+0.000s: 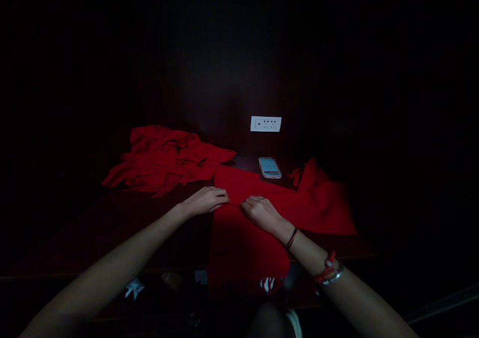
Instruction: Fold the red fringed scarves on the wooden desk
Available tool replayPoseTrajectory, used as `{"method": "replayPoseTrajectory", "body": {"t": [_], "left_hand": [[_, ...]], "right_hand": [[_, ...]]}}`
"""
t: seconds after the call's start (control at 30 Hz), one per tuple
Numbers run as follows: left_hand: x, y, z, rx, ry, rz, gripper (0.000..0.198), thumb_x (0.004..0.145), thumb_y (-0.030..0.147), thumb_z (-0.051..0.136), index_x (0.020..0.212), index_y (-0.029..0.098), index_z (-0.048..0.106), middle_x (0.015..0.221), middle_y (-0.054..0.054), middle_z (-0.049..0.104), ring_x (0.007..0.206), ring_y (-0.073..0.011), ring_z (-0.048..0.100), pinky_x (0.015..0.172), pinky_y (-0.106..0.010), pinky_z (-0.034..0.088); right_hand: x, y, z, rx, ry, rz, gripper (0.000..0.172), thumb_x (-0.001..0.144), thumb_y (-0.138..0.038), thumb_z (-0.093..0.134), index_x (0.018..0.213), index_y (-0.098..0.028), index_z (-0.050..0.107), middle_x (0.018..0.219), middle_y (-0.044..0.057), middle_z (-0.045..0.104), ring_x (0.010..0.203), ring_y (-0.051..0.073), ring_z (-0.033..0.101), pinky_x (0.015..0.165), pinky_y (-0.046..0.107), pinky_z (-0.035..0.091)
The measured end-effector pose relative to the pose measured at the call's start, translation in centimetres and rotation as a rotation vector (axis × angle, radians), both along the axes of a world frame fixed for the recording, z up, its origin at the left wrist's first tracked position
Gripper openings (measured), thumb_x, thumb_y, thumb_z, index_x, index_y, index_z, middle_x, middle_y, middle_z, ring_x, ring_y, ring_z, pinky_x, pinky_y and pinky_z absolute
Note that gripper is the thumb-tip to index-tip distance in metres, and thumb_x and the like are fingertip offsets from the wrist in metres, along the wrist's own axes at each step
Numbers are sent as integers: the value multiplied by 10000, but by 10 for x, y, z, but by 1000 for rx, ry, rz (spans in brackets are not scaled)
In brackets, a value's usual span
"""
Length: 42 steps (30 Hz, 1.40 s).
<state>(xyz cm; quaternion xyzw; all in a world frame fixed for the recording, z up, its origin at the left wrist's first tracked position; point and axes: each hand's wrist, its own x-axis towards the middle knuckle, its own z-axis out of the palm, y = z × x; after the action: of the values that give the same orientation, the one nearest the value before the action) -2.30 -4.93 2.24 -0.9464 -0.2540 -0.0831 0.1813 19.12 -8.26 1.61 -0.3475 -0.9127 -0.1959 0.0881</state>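
A red fringed scarf (243, 243) lies partly over the dark table, one end hanging past the front edge and another stretch running off to the right in loose folds. My left hand (209, 199) pinches the scarf near its left edge, a ring on one finger. Close by on the right, my right hand (261, 211) also grips the cloth, fingers curled. A narrow raised fold of fabric runs between the two hands.
A crumpled heap of red fringed cloth (168, 161) rests at the back left. Behind the scarf lies a phone (269, 168), below a white wall socket (265, 124). The table's front edge (160, 269) crosses below my hands, with dim items under it.
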Motion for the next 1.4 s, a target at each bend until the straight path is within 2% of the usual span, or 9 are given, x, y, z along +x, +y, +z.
{"method": "replayPoseTrajectory", "body": {"t": [0.2, 0.47, 0.57, 0.67, 0.77, 0.87, 1.1, 1.27, 1.4], "left_hand": [[2, -2, -2, -8, -14, 23, 186, 811, 201, 362, 819, 203, 548, 752, -15, 511, 695, -123, 474, 677, -227, 349], [0, -2, 10, -370, -257, 41, 142, 763, 263, 462, 857, 188, 539, 726, 12, 522, 680, -95, 494, 656, -185, 379], [11, 7, 14, -353, -334, 63, 245, 817, 328, 374, 943, 189, 531, 904, -23, 550, 841, -113, 502, 779, -217, 363], [26, 24, 8, -338, -239, 135, 349, 839, 385, 295, 1088, 221, 475, 1202, -45, 419, 1102, -159, 359, 924, -287, 251], [34, 41, -4, -444, -91, 305, 480, 806, 513, 254, 1231, 295, 304, 1339, -30, 205, 1216, -225, 144, 953, -395, 166], [31, 52, -10, -521, -49, 439, 595, 744, 627, 223, 1265, 343, 183, 1361, -33, 78, 1220, -280, 51, 940, -452, 135], [26, 56, 0, -539, -8, 701, 858, 624, 741, 224, 1299, 223, 111, 1348, -118, 51, 1209, -313, -7, 933, -498, 74], [49, 39, -3, -439, -88, 549, 743, 711, 673, 143, 1291, 210, 178, 1356, -74, 7, 1221, -263, -32, 958, -455, 38], [57, 29, -16, -483, -81, 448, 756, 722, 660, 167, 1297, 169, 162, 1353, -94, 78, 1227, -246, 32, 967, -398, 102]], "right_hand": [[0, -1, 0, -8, -12, 35, 192, 824, -178, 362, 798, -155, 551, 769, 56, 552, 726, 146, 463, 655, 252, 343], [11, -6, 4, -143, 116, 157, 228, 809, -145, 351, 880, -167, 567, 812, 47, 534, 796, 136, 453, 740, 257, 352], [15, -7, 3, -227, 219, 199, 240, 800, -172, 378, 950, -180, 565, 861, 47, 531, 836, 131, 455, 783, 266, 349], [21, -5, 2, -301, 285, 209, 262, 807, -209, 375, 994, -199, 558, 891, 46, 540, 859, 130, 464, 815, 288, 341], [33, -1, 1, -323, 310, 57, 346, 823, -329, 337, 1129, -230, 464, 1104, 75, 480, 1042, 189, 385, 881, 389, 282], [45, 3, -2, -423, 236, -174, 517, 784, -532, 260, 1253, -314, 261, 1318, 53, 255, 1191, 310, 158, 889, 567, 137], [48, -4, -8, -532, 177, -401, 619, 740, -630, 112, 1284, -335, 119, 1367, 20, 85, 1211, 328, -10, 890, 601, -3], [46, -4, 3, -573, 211, -447, 637, 763, -598, 99, 1295, -253, 158, 1363, 49, 103, 1212, 330, 25, 893, 601, 47], [48, 6, 14, -540, 158, -202, 491, 814, -512, 142, 1257, -326, 241, 1357, -15, 144, 1226, 270, 46, 919, 564, 86]]}}
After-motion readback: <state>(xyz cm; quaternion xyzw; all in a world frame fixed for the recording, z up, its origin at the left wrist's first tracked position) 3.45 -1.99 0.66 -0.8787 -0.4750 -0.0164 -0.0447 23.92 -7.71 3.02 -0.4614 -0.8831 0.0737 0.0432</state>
